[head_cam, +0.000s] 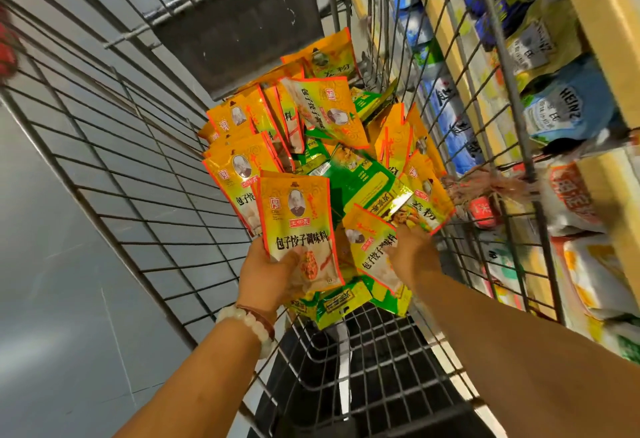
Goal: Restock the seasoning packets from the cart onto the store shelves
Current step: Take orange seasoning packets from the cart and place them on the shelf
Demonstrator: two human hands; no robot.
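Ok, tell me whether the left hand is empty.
No: the left hand grips an orange-yellow seasoning packet above the wire cart.

packets piled in cart, shelves right (just beside)

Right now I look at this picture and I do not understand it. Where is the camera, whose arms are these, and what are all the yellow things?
There is one picture only, taken by a camera worn on a person's head, looking forward and down. No machine is here: the two bare arms belong to that person. They reach into a wire shopping cart that holds a heap of seasoning packets, mostly yellow-orange, some green. The left hand, which has a bead bracelet at the wrist, holds one yellow packet upright. The right hand reaches into the heap and touches another packet; whether it really grips it I cannot tell. On the right, through the cart's wires, are the store shelves with other goods, such as Heinz pouches.
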